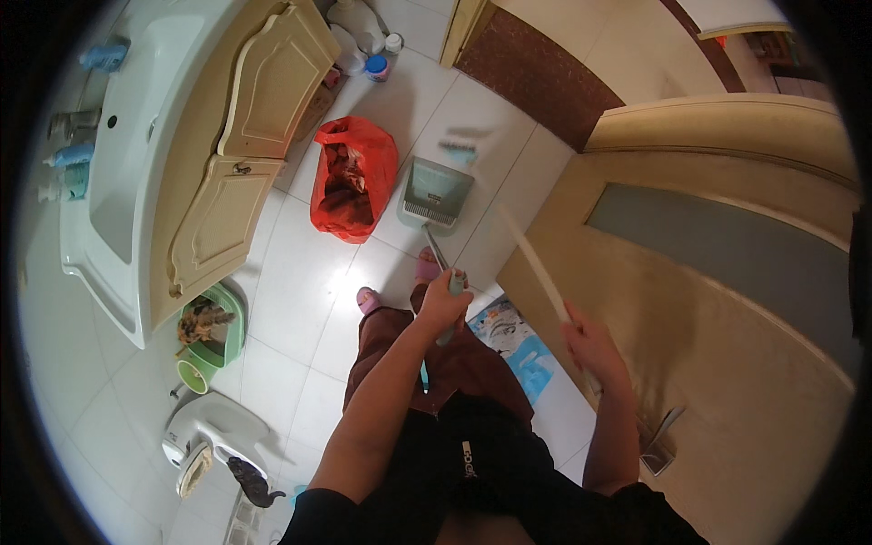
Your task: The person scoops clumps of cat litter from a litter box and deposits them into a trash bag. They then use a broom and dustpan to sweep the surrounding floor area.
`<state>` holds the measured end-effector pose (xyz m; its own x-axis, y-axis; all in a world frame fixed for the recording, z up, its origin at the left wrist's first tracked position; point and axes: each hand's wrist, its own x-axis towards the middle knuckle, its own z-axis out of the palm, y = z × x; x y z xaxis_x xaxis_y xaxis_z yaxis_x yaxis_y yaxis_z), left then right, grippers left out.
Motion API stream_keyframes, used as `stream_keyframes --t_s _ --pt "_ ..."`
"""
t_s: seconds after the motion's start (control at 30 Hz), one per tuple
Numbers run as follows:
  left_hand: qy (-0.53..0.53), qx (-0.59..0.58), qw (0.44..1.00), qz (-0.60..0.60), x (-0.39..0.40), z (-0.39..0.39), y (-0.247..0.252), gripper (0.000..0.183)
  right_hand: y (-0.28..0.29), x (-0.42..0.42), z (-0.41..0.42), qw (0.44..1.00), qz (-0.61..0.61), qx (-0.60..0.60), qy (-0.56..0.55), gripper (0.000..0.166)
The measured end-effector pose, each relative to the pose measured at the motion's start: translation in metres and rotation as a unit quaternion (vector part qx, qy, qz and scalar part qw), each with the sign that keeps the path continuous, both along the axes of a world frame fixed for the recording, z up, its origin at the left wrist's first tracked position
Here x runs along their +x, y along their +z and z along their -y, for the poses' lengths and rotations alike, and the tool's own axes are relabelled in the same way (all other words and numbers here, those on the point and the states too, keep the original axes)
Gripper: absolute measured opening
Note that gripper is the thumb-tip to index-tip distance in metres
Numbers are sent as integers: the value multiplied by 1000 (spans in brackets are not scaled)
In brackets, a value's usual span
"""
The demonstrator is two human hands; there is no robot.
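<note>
My left hand (444,303) grips the upper end of the handle of a long-handled dustpan (436,191), whose grey-green pan with a comb-like edge rests on the floor tiles. In my right hand (593,344) is the pale stick of a broom (535,262), slanting up and away. The broom's small blue-green head (458,150), blurred, is just beyond the pan and apart from it. Left of the dustpan stands an open red plastic bag (354,180) with dark rubbish inside.
A washbasin (146,136) over a cream cabinet (272,88) lines the left. Bottles (357,27) stand past it. A cat (203,320) is in a green litter tray (235,327); a dark cat (252,480) is at the toilet (221,422). A door (654,272) stands right.
</note>
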<state>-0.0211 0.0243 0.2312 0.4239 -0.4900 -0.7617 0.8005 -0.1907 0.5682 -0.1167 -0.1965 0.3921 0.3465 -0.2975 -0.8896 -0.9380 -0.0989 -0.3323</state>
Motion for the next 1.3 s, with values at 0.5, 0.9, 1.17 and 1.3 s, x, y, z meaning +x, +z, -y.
stream_keyframes --t_s 0.5,0.9,1.17,1.3 --pt "-17 -18 1000 -14 -3 -19 0 28 -79 -17 -36 997 29 38 54 23" --pt "-53 -72 996 6 -91 -204 80 20 -63 -114 -181 980 160 -46 -105 24" --pt "-59 -29 997 -30 -163 -328 109 20 -169 -58 -227 980 158 -92 80 19" --pt "-28 -6 998 -50 -194 -366 103 20 -218 -65 -267 980 73 -120 139 23"
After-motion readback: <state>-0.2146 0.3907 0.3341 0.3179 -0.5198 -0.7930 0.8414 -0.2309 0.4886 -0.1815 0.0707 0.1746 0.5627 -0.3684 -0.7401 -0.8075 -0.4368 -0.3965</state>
